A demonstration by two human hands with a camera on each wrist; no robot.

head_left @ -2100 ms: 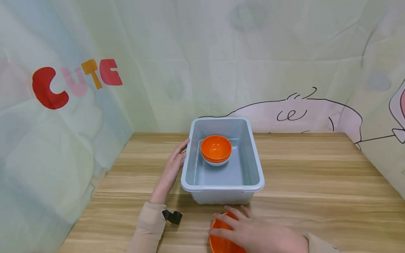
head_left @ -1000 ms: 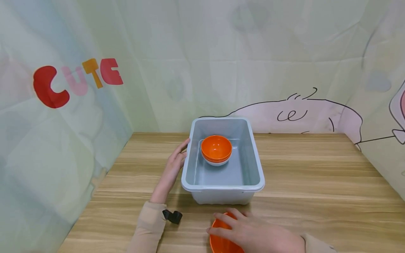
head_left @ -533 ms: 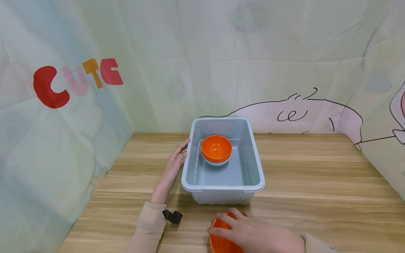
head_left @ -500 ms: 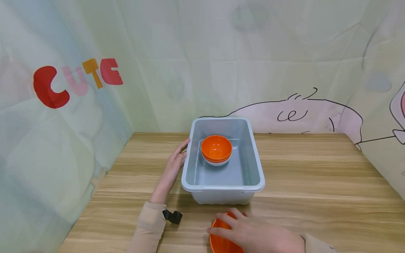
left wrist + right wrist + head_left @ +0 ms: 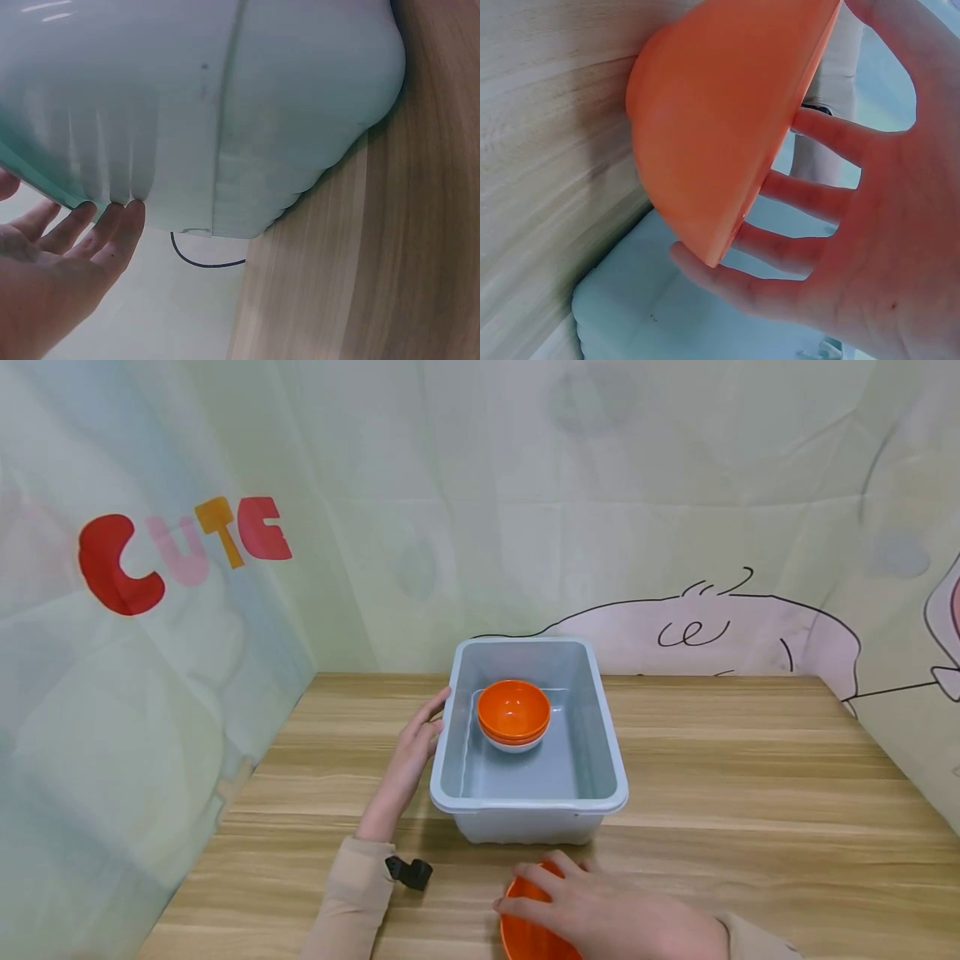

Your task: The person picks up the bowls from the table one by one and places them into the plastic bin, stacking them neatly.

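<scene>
In the head view, a light blue-grey plastic bin (image 5: 528, 806) stands on the table. Inside it sits a stack of orange bowls (image 5: 513, 710) with a white bowl (image 5: 513, 747) at the bottom. My left hand (image 5: 414, 747) rests on the bin's left side; the left wrist view shows its fingertips (image 5: 135, 214) against the outer wall below the rim. Upright in front of the bin is another orange bowl (image 5: 525, 935). My right hand (image 5: 600, 906) spans its mouth and holds it by the rim, one finger (image 5: 694, 262) hooked outside. The head view hides the thumb and cuts off the bowl's near edge.
The wooden table (image 5: 750, 793) stretches to both sides of the bin. A printed cloth backdrop (image 5: 480, 527) hangs along the back and left. A small black device (image 5: 409, 872) is strapped at the left wrist.
</scene>
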